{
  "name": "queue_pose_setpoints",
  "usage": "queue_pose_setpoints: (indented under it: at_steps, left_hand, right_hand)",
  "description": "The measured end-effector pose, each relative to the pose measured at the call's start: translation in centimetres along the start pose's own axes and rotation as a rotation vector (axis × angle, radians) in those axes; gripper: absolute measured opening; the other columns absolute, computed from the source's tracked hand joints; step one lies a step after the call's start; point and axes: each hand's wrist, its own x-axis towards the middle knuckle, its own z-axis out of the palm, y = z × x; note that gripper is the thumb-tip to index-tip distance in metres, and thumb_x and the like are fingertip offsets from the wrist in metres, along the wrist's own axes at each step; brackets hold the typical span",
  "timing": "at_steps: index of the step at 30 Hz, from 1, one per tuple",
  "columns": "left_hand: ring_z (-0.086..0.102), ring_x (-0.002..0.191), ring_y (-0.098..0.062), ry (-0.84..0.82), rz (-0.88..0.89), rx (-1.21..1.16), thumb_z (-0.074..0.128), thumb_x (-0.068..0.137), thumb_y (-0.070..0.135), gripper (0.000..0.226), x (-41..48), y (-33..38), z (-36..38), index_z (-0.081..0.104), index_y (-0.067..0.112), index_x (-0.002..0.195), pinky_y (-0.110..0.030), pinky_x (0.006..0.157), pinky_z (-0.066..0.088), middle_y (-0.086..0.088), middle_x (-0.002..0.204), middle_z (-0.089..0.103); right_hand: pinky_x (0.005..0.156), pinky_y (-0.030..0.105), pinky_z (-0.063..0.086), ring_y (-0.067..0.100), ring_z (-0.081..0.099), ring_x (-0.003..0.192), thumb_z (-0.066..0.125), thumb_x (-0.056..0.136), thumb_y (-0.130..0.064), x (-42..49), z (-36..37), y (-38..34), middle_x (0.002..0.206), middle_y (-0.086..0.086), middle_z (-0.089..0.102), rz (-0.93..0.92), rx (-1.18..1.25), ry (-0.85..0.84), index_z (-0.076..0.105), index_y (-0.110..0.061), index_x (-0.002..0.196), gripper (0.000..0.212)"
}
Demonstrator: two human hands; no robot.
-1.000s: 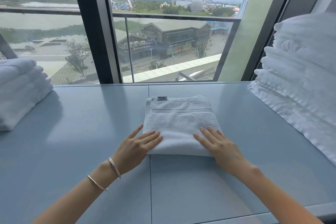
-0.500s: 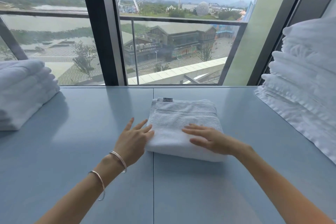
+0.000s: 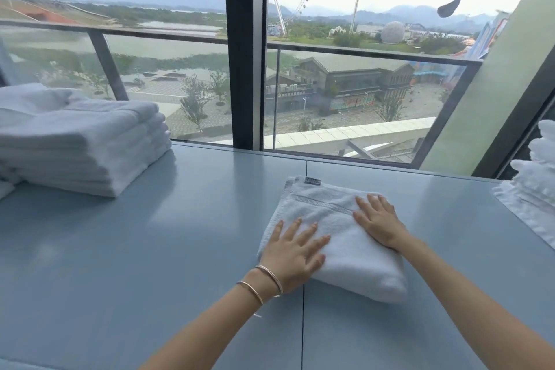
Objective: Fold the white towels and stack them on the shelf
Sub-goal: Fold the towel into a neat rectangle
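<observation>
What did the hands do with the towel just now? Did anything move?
The left hand slid from the near-left edge up onto the top of the folded towel, and the right hand moved further up its right side. Both now press flat on it. Nothing was grabbed or let go. The towel stayed folded on the table; the left stack and right pile stayed put.

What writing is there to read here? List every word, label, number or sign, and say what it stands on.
Tag at the far edge of the folded towel: pale lettering on dark cloth, too small to read.
Sign on the front of the building outside the window: a row of pale characters, too blurred to read.
No other text shows.
</observation>
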Motion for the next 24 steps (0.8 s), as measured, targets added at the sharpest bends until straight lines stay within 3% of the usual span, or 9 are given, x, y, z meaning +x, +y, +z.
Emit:
queue_pose_setpoints:
  at_steps: [5,8,11,13,15,17,18,20,24]
  left_hand:
    - [-0.010,0.144,-0.014,0.023,-0.063,0.009,-0.032,0.058,0.070,0.096,-5.1,-4.4,-0.5,0.006,0.048,0.144,-0.039,0.112,-0.014,0.016,0.156,0.000]
    - [-0.011,0.144,-0.011,0.008,-0.112,0.022,-0.027,0.062,0.075,0.090,-8.7,-7.0,-1.2,0.003,0.049,0.144,-0.039,0.113,-0.012,0.017,0.156,-0.002]
    - [-0.012,0.143,-0.010,-0.021,-0.151,0.042,-0.033,0.054,0.079,0.099,-12.7,-9.5,-2.0,0.000,0.051,0.143,-0.038,0.114,-0.011,0.019,0.155,-0.004]
    - [-0.010,0.144,-0.011,-0.045,-0.163,0.057,-0.026,0.053,0.084,0.099,-15.9,-11.5,-2.4,-0.002,0.050,0.143,-0.037,0.114,-0.011,0.018,0.155,-0.003]
    - [0.011,0.144,-0.015,-0.016,-0.140,0.129,-0.008,0.064,0.087,0.091,-19.3,-13.2,-3.0,0.007,0.045,0.145,-0.036,0.114,0.000,0.015,0.155,0.015]
    - [0.043,0.131,-0.017,-0.017,-0.150,0.151,0.007,0.077,0.083,0.079,-22.8,-14.9,-3.3,0.028,0.040,0.140,-0.037,0.108,0.022,0.011,0.143,0.043]
    - [0.050,0.126,-0.016,-0.004,-0.151,0.148,0.011,0.080,0.080,0.074,-24.5,-16.0,-3.3,0.033,0.039,0.137,-0.036,0.105,0.033,0.011,0.138,0.050]
    - [0.053,0.122,-0.016,0.012,-0.139,0.155,0.013,0.084,0.076,0.069,-27.4,-18.2,-3.5,0.037,0.036,0.135,-0.040,0.097,0.047,0.009,0.135,0.054]
    - [0.055,0.120,-0.018,0.055,-0.130,0.215,0.012,0.086,0.071,0.068,-31.7,-21.7,-4.4,0.039,0.031,0.134,-0.047,0.090,0.048,0.005,0.134,0.055]
  right_hand:
    - [0.115,0.038,-0.006,0.023,-0.009,0.143,0.028,0.098,-0.045,-0.8,1.3,-6.6,0.157,0.006,0.002,-0.105,0.008,-0.003,0.013,-0.026,0.149,0.056]
    - [0.116,0.038,-0.005,0.023,-0.009,0.143,0.029,0.098,-0.045,-1.5,2.3,-11.1,0.157,0.006,0.002,-0.158,0.003,-0.004,0.013,-0.026,0.149,0.056]
    - [0.116,0.039,-0.005,0.023,-0.009,0.144,0.029,0.098,-0.046,-2.6,3.6,-15.8,0.157,0.006,0.002,-0.204,0.026,-0.002,0.015,-0.026,0.148,0.056]
    - [0.116,0.039,-0.005,0.023,-0.008,0.144,0.030,0.097,-0.046,-3.6,4.6,-19.0,0.157,0.006,0.002,-0.236,0.034,0.010,0.016,-0.026,0.148,0.056]
    - [0.116,0.040,-0.005,0.024,-0.007,0.144,0.031,0.097,-0.046,-4.8,5.4,-22.1,0.157,0.007,0.003,-0.257,0.034,0.013,0.017,-0.026,0.148,0.056]
    - [0.116,0.041,-0.005,0.023,-0.007,0.144,0.031,0.097,-0.046,-6.3,6.2,-24.9,0.157,0.007,0.003,-0.276,0.043,0.004,0.018,-0.026,0.148,0.056]
    - [0.116,0.042,-0.005,0.023,-0.007,0.144,0.031,0.097,-0.046,-7.1,6.6,-26.4,0.157,0.007,0.002,-0.283,0.041,0.001,0.018,-0.026,0.148,0.056]
    - [0.116,0.043,-0.003,0.024,-0.005,0.144,0.031,0.098,-0.044,-8.3,7.1,-29.1,0.157,0.007,0.004,-0.315,0.037,-0.015,0.019,-0.025,0.147,0.055]
    - [0.115,0.044,0.006,0.026,0.006,0.142,0.023,0.090,-0.055,-10.6,6.7,-33.6,0.153,0.006,0.017,-0.378,0.013,-0.052,0.035,-0.021,0.141,0.063]
